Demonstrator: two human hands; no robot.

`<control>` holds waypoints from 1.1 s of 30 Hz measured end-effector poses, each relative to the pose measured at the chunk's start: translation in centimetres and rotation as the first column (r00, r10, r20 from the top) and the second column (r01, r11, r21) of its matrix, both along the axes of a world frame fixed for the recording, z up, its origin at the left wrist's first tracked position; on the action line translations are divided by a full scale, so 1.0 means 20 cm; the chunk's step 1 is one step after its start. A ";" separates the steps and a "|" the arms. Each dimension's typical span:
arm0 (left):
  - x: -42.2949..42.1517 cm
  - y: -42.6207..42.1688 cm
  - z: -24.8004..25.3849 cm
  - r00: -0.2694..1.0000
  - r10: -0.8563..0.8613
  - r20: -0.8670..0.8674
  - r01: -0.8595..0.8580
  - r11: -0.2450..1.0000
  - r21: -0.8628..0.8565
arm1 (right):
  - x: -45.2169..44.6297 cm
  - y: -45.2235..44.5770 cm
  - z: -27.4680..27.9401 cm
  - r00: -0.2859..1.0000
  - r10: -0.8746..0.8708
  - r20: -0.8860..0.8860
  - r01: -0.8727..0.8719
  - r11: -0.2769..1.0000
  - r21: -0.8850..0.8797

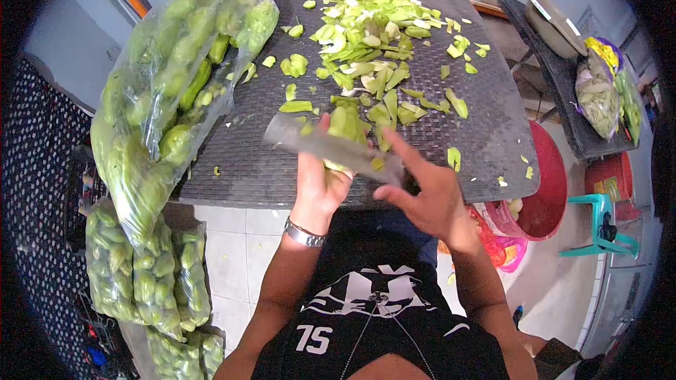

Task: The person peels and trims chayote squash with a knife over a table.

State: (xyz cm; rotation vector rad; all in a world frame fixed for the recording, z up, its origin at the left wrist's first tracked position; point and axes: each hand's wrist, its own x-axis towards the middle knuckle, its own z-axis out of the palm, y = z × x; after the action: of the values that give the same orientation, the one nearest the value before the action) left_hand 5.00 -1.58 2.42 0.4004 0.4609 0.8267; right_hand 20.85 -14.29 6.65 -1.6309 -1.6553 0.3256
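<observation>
While left hand (320,184) cups green vegetable (346,124), half-open right hand (431,195) holds knife (327,148), scraps (373,28) beyond, bulging bag (151,95) alongside

bag (184,63) blocking left, cuttings (370,28) ahead, tabletop (496,116) room right

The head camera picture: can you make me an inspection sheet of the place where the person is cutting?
Surface: dark woven table, with green scraps scattered over it.
Job's things: a green vegetable and a broad knife, blurred; whether the blade touches the vegetable, I can't tell.
Clutter: a heap of cut pieces towards the far side; a big plastic bag of green vegetables at the left.
Hands: left hand holds the vegetable; right hand holds the knife.
Cables: nothing seen on the table.
Surroundings: more filled bags below at the left; a red tub and a green stool at the right.
</observation>
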 end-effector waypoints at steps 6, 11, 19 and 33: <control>0.02 0.00 -0.03 0.998 -0.021 0.054 0.022 0.999 -0.029 | -0.06 -0.01 0.02 0.974 0.022 0.226 -0.018 1.000 -0.021; 0.03 -0.04 0.02 0.999 -0.014 0.052 0.015 1.000 -0.027 | -0.05 0.01 -0.01 0.983 0.016 0.184 -0.030 0.997 0.075; 0.02 -0.03 -0.01 0.998 -0.035 0.059 0.037 0.999 -0.033 | -0.01 0.01 -0.01 0.944 0.040 0.327 -0.015 0.997 -0.079; -0.08 -0.05 0.07 0.990 -0.086 0.113 0.080 0.995 0.056 | 0.24 0.05 -0.05 0.987 -0.137 -0.083 0.128 0.986 -0.108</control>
State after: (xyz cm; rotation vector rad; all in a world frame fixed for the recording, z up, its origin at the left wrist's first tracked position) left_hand 3.39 -2.57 3.83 0.4146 0.3140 0.7777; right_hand 25.68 -13.24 5.61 -1.7663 -1.4759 0.4163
